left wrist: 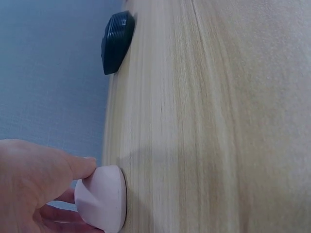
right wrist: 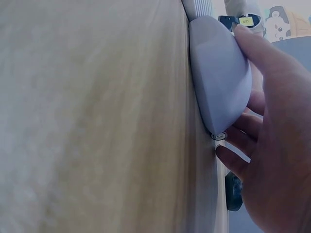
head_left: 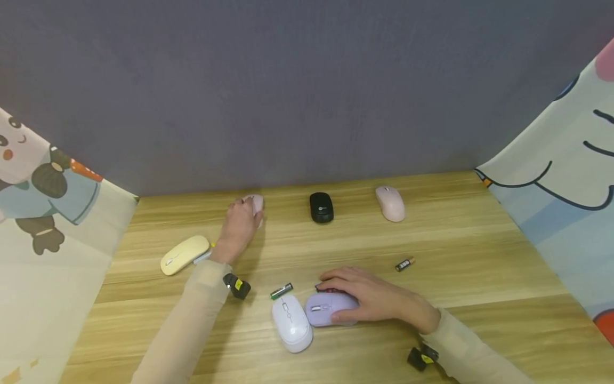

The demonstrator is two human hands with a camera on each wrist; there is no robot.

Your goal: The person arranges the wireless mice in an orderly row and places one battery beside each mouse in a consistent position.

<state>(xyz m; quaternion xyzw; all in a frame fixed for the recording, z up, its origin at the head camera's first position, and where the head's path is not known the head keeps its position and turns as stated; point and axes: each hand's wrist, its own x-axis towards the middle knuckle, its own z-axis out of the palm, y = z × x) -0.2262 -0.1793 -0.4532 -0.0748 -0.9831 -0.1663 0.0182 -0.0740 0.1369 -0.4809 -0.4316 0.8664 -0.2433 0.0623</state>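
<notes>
Near the back edge, my left hand (head_left: pixel 238 223) grips a pink computer mouse (left wrist: pixel 103 198), thumb on one side and fingers on the other. The mouse sits on the wooden table. My right hand (head_left: pixel 366 293) holds a lavender mouse (head_left: pixel 322 308) at the front, thumb along the near side and fingers along the far side. Its front end lies against a white mouse (head_left: pixel 292 324). A small dark and reddish thing (head_left: pixel 331 290) shows partly under the right fingers. Just behind the white mouse lies a green and black battery (head_left: pixel 281 290).
A black mouse (head_left: pixel 321 207) and another pink mouse (head_left: pixel 390 204) stand along the back. To the left lies a yellow mouse (head_left: pixel 185 255), with a pale strip (head_left: pixel 202 257) partly behind the left wrist. Another battery (head_left: pixel 405 264) rests on the right. A grey panel (head_left: pixel 307 96) rises behind the table.
</notes>
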